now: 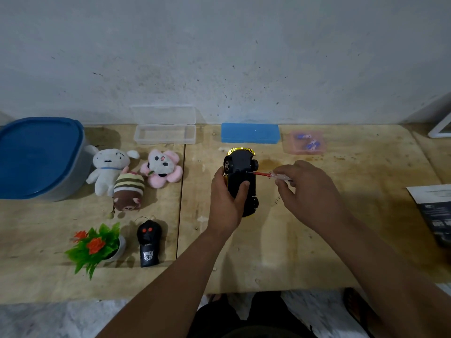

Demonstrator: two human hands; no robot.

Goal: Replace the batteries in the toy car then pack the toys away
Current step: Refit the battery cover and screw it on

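Note:
The toy car (240, 167), black underneath with a gold body, is turned on its side with its underside toward me. My left hand (225, 198) grips it around the middle, thumb on the underside. My right hand (305, 189) pinches a small screwdriver (264, 173) with a red shaft and clear handle; its tip touches the car's underside. Blue batteries lie in a pink tray (305, 142) at the back right. The black remote control (148, 242) lies at the front left.
A blue-lidded tub (36, 157) stands at the far left. Three plush toys (131, 174) lie beside it, and a small fake plant (97, 245) stands near the front. An open clear case (164, 134) and a blue case (250, 132) sit by the wall. Papers (434, 206) lie at the right edge.

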